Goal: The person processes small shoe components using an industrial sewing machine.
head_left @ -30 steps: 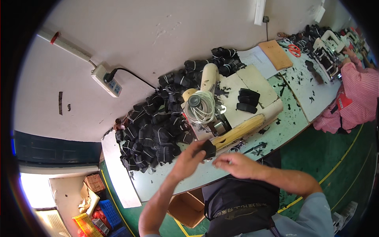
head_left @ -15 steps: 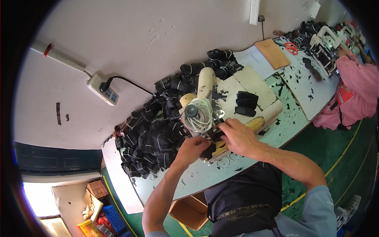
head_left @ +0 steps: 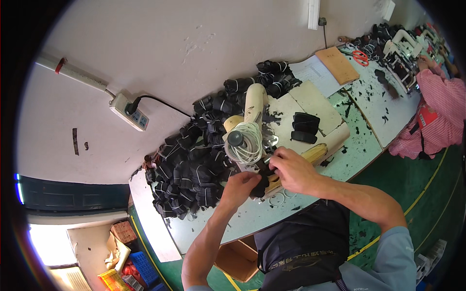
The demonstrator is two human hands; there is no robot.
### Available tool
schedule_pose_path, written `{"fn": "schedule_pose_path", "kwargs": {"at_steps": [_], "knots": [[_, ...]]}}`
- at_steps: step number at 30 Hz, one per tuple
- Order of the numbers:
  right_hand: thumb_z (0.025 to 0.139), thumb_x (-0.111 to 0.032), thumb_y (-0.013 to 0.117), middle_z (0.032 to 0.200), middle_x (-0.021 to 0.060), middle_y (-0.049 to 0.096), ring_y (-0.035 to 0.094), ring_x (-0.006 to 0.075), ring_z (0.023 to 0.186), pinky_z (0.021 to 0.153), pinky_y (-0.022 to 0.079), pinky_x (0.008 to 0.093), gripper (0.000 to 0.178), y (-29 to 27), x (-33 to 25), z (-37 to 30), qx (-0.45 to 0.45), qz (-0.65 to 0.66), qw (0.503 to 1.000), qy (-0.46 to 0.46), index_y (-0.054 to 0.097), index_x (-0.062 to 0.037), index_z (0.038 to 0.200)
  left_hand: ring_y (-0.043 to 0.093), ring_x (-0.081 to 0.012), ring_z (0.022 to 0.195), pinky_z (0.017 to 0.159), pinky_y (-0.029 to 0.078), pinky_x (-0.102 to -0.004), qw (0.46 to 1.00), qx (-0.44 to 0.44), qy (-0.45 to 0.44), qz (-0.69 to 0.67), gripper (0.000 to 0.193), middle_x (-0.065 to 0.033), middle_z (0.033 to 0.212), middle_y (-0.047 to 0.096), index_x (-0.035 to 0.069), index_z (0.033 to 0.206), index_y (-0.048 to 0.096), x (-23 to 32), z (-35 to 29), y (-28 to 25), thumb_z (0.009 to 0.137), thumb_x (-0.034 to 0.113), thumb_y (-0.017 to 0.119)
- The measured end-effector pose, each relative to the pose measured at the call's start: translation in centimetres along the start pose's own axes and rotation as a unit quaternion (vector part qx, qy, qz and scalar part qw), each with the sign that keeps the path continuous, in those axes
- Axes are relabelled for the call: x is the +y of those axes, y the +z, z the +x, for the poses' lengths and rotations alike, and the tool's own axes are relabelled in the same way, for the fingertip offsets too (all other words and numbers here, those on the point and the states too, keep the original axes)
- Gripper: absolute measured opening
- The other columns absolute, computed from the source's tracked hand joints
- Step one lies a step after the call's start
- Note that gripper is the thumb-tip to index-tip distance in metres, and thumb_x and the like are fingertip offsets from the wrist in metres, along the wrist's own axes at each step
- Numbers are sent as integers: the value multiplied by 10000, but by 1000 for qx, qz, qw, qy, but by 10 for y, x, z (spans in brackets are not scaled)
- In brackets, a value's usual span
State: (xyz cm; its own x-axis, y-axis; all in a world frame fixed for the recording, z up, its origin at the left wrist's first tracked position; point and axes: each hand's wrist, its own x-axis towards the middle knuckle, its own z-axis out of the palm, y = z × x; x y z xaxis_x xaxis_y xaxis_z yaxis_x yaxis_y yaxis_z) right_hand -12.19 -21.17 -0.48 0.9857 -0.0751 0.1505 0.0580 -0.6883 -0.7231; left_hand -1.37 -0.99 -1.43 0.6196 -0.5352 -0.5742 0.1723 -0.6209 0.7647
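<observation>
L hand (head_left: pixel 239 186) and R hand (head_left: pixel 291 169) both pinch a small black fabric piece (head_left: pixel 261 183), held btwn them just in front of the cream sewing machine (head_left: pixel 250 128) w/ its white thread spool (head_left: pixel 244 143). Big heap of black bundles (head_left: pixel 194 165) lies left of it (against the wall). Three black pieces (head_left: pixel 305 130) sit on a beige board (head_left: pixel 310 104).

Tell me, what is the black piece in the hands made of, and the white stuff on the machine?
The black piece held by both hands looks like soft, matte fabric; it bends limply between the left hand and the right hand. The white stuff looks like thread or thin cord, wound in loops.
</observation>
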Motion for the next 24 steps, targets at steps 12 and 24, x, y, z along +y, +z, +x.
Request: {"fn": "schedule_pose_path", "kwargs": {"at_steps": [12,24], "knots": [[836,-1,637,935,162,641,627,375,926,804,499,467,239,2,-1,-1,2,18,1000,-11,607,-5,1073,641,-99,637,573,489,-265,998,51,28,31,290,-81,804,733,2,1082,734,-6,6,5,924,240,687],[821,10,641,952,158,613,610,352,939,825,493,448,272,-8,2,-9,-40,19,997,58,593,-32,1085,642,-88,658,560,476,-237,991,115,54,37,256,-68,802,732,-7,1057,714,4,-7,3,918,207,706]]}}
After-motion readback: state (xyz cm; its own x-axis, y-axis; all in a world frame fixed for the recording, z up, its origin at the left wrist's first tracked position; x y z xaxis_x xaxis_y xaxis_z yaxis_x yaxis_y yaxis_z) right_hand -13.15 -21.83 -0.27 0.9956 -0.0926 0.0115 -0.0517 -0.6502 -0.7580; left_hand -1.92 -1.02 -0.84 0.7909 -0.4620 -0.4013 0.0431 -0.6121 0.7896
